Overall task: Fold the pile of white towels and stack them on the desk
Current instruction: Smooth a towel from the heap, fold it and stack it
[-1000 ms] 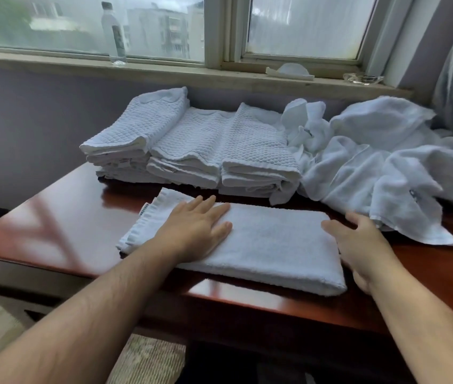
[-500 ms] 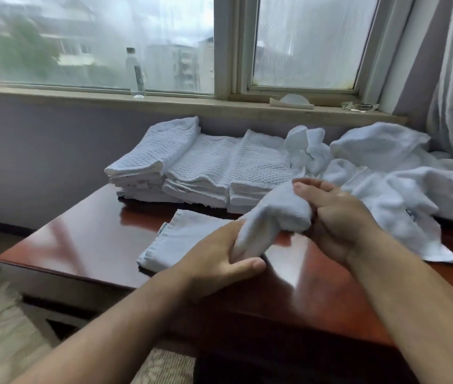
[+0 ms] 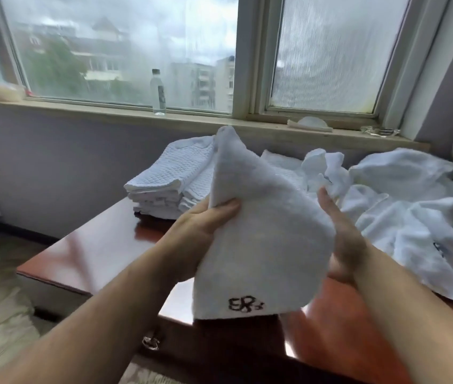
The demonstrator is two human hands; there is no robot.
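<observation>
— Where's the towel [image 3: 261, 231]?
— Held up over the surface [image 3: 95, 250], with the monogram [image 3: 244, 304] near its bottom edge. The left grip [image 3: 200, 234] pinches its left edge, thumb in front.
— And the right grip [image 3: 344, 239]?
— It's against the right edge and blurred. I can't tell if it's pinching.

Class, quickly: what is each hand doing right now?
Left hand: grips the towel, thumb on its front.
Right hand: open, fingers straight against the towel's right side.
</observation>
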